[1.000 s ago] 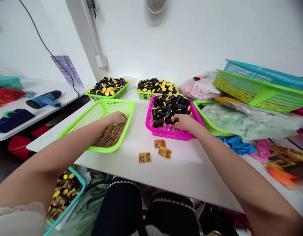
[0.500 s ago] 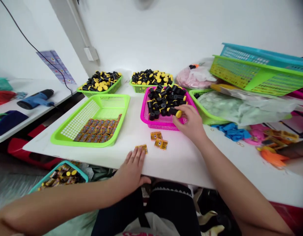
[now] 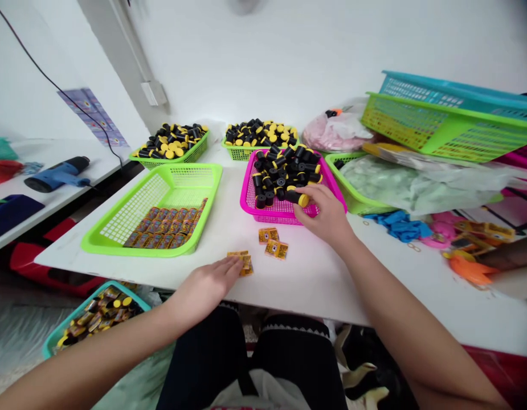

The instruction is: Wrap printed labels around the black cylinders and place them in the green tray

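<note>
My right hand pinches a black cylinder with a yellow end over the front of the pink basket, which is heaped with similar cylinders. At the table's front edge, my left hand has its fingers together, their tips on small orange printed labels. Two more labels lie on the white table between my hands, just in front of the pink basket. On the left, a green basket holds rows of label-wrapped cylinders.
Two green baskets of black-and-yellow cylinders stand at the back. A teal basket sits below the table at left. Stacked baskets, plastic bags and blue scraps fill the right. A blue heat gun lies far left.
My left hand has moved left and toward me, and more of the labels by its fingertips shows. My right hand keeps its hold on the cylinder. The view has shifted slightly.
</note>
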Motion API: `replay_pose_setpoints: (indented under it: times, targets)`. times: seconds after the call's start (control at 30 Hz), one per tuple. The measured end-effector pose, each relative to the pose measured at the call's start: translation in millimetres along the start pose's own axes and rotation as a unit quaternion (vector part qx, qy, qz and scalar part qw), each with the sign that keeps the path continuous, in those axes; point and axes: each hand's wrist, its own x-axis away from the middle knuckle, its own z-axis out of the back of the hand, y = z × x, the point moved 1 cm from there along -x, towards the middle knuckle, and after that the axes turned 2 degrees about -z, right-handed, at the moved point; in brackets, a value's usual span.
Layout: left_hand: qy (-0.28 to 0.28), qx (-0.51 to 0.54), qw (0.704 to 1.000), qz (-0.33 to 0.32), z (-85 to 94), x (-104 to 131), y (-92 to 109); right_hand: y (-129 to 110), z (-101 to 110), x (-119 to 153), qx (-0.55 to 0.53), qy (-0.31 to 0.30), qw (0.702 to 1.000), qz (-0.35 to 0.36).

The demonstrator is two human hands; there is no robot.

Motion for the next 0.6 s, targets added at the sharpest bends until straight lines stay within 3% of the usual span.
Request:
replay_pose_setpoints:
  times: [0.13,0.23,0.3,0.4,0.5,0.6]
  targets:
    - [-0.067,0.144,0.984,0.078,-3.9,-17.9,-9.1,1.0,1.5,-0.1,-0.002,-0.007,1.0,0.002]
    - [-0.069,0.216,0.969,0.094,-1.6,-30.2,-18.9,1.1,1.5,0.4,0.003,-0.012,1.0,0.008]
    - [-0.044,0.229,0.968,0.089,6.0,-43.3,-25.3,1.4,0.1,1.0,-0.022,-0.017,1.0,-0.01]
    - [0.07,0.284,0.952,0.085,22.5,-72.9,-29.8,1.9,-2.6,1.6,-0.126,-0.01,0.989,-0.072]
    - [0.19,0.425,0.882,0.077,30.0,-109.1,-30.1,0.4,-2.0,0.6,-0.244,0.0,0.962,-0.127]
    - [0.202,0.598,0.772,0.079,18.8,-139.5,-31.1,-2.7,3.3,-1.6,-0.335,-0.013,0.925,-0.176]
